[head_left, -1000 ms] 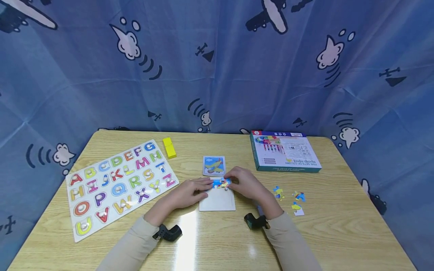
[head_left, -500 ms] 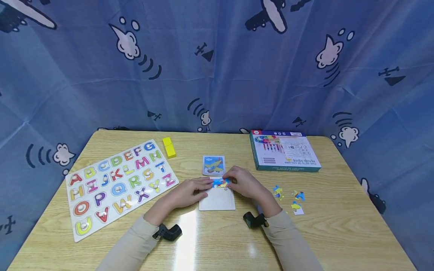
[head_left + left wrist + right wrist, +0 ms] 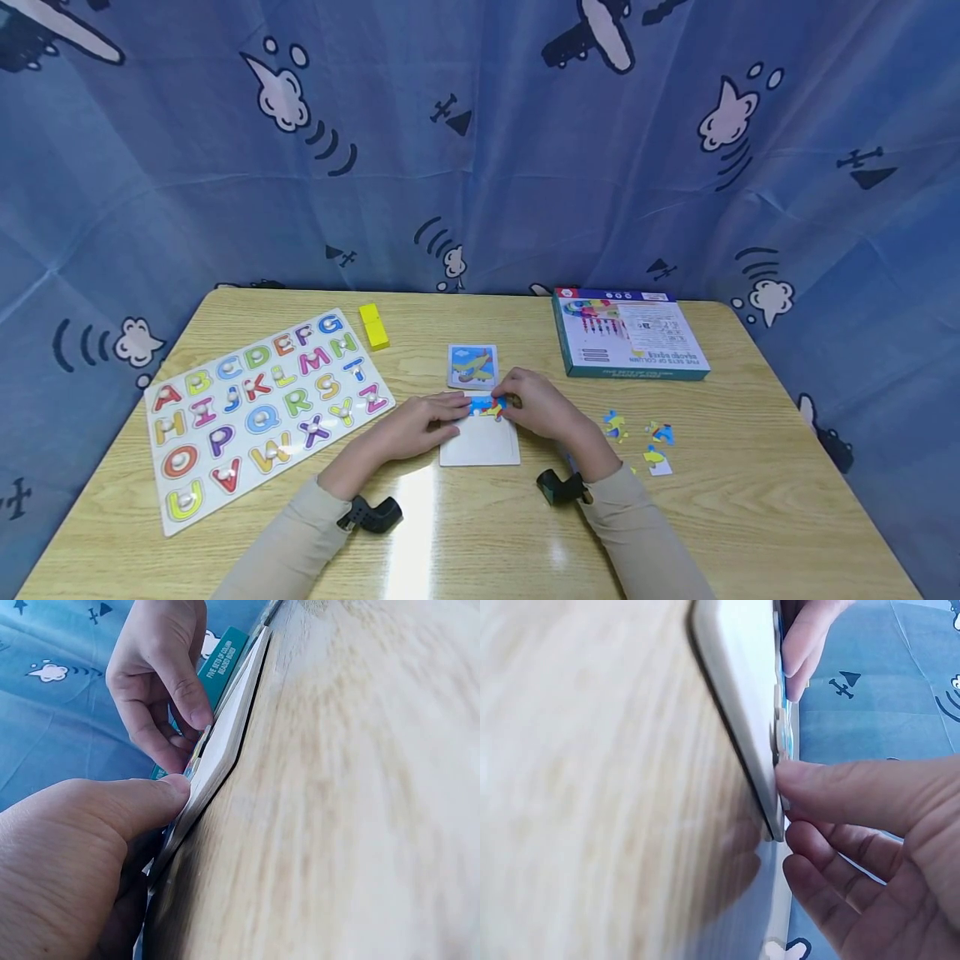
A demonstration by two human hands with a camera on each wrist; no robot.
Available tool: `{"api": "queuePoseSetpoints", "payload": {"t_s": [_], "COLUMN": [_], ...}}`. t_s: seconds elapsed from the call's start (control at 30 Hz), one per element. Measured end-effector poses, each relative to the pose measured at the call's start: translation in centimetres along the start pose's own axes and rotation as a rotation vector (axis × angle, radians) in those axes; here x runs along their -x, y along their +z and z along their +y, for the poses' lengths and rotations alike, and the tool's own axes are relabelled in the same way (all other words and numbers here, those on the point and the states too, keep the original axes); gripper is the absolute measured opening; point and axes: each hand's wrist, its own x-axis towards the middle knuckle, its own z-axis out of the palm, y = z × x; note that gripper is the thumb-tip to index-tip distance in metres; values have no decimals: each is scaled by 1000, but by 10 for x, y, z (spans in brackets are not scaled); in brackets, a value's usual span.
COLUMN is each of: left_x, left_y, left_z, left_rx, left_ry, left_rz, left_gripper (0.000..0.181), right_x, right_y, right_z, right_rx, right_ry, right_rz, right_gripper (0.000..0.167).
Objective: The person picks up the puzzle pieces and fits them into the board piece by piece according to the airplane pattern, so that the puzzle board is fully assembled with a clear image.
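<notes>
In the head view, a white puzzle tray [image 3: 480,446] lies mid-table with several joined blue jigsaw pieces [image 3: 478,407] along its far edge. My left hand [image 3: 420,427] rests on the tray's far left part, its fingers extended over the pieces. At the far right corner my right hand [image 3: 543,404] pinches a red, yellow and blue jigsaw piece [image 3: 497,407] between thumb and fingers, against the joined pieces. Its fingertips hide part of that piece. In the right wrist view the thumb [image 3: 810,784] touches the piece by the tray edge [image 3: 735,712].
A picture card [image 3: 472,367] with a yellow plane lies just beyond the tray. Loose jigsaw pieces [image 3: 658,460] are at right. A boxed set [image 3: 633,337] stands back right. An alphabet board [image 3: 262,417] and yellow blocks [image 3: 374,327] lie at left.
The piece in my right hand has turned slightly and shows more red, and sits closer against the joined pieces. The right hand has shifted very slightly left; the left hand keeps its place.
</notes>
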Motion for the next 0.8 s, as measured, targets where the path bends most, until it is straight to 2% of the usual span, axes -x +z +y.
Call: {"api": "queuePoseSetpoints", "payload": {"t_s": [0.53,0.8], "left_x": [0,0], "left_y": [0,0], "left_z": [1,1], "left_rx": [-6,-3], "left_ry": [5,14], "left_rz": [-8,0], "left_gripper": [39,39], "right_x": [2,0], "right_y": [0,0], "right_z": [-2,-3], "right_rx": [-20,14], "right_ry": [18,-35], "right_rz": [-5,1], "right_gripper": [27,26]}}
